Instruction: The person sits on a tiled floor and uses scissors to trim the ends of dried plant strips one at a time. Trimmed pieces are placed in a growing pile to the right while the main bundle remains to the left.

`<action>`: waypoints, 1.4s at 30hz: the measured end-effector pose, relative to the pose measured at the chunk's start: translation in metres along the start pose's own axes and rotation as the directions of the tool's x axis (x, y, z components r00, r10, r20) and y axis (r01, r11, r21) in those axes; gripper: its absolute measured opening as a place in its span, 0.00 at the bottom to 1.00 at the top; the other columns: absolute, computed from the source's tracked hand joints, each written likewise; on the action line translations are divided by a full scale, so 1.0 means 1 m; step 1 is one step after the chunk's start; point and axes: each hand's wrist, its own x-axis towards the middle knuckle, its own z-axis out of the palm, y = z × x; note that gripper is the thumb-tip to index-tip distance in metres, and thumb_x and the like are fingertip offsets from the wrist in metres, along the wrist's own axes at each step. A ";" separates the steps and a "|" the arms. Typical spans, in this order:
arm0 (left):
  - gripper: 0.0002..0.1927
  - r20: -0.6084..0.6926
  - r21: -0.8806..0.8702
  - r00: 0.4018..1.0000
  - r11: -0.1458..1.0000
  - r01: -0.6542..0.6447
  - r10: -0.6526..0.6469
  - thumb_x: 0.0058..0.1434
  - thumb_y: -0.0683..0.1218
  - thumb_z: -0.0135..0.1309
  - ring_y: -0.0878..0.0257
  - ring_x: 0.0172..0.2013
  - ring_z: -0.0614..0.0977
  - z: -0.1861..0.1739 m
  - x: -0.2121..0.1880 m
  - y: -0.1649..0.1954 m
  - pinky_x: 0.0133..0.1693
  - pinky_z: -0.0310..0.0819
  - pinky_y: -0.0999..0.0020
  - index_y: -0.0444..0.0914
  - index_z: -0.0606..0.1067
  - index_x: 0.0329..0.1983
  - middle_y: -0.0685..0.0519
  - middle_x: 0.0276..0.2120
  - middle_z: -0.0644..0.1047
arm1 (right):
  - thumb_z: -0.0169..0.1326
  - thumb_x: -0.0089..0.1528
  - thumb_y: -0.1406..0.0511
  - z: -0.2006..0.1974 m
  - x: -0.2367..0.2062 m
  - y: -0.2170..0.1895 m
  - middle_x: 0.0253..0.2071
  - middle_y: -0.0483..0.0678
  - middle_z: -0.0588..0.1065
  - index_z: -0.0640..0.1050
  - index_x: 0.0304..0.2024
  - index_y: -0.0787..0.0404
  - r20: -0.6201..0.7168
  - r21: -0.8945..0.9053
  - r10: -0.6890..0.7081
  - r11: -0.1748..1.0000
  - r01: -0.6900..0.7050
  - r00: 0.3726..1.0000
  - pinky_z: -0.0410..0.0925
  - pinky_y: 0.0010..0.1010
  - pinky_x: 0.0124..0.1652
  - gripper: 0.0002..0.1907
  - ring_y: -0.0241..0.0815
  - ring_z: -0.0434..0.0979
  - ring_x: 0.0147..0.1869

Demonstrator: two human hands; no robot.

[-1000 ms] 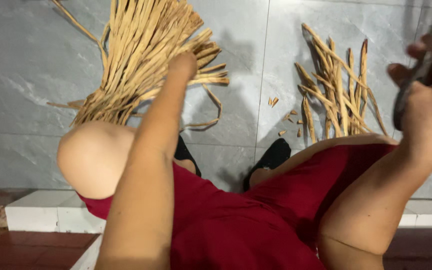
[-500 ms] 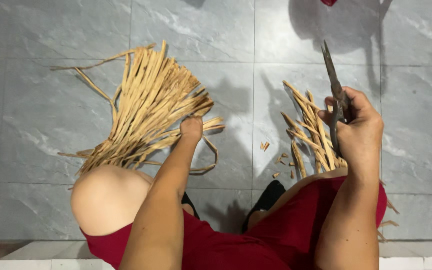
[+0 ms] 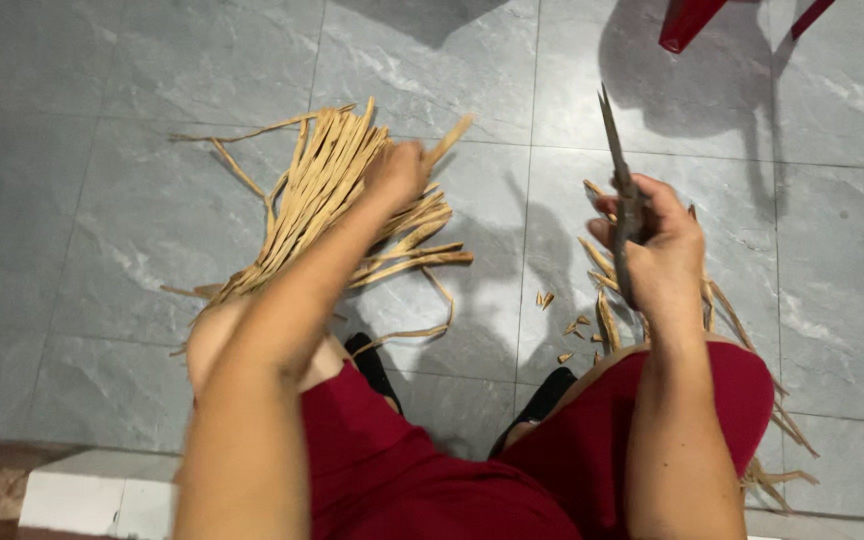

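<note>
My left hand (image 3: 397,172) is closed around a tan strip (image 3: 449,140) at the top of a fanned pile of long dry fibre strips (image 3: 317,195) lying on the grey tiled floor. My right hand (image 3: 657,240) grips a pair of dark scissors (image 3: 620,175), blades together and pointing up and away. Beneath and behind that hand lies a second, smaller bundle of strips (image 3: 722,310). I am seated, red shorts covering both thighs, my left knee bare.
Small cut-off bits (image 3: 562,325) are scattered on the tiles between the two piles. Black sandals (image 3: 372,362) show between my legs. A red chair leg (image 3: 687,22) stands at the top right. A white step edge (image 3: 82,495) runs along the bottom left.
My left hand has moved forward onto the large pile and closed on a strip. My right hand with the scissors has dropped from the upper right toward the middle; the view has tilted down.
</note>
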 end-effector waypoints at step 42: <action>0.14 -0.072 -0.979 0.937 0.155 -0.132 0.343 0.71 0.46 0.57 0.76 0.32 0.75 -0.106 -0.121 0.056 0.31 0.68 0.82 0.36 0.77 0.57 0.58 0.38 0.79 | 0.65 0.60 0.65 0.099 -0.043 0.011 0.34 0.54 0.76 0.74 0.57 0.64 0.696 0.616 0.009 0.507 -0.603 0.718 0.61 0.21 0.25 0.25 0.31 0.66 0.25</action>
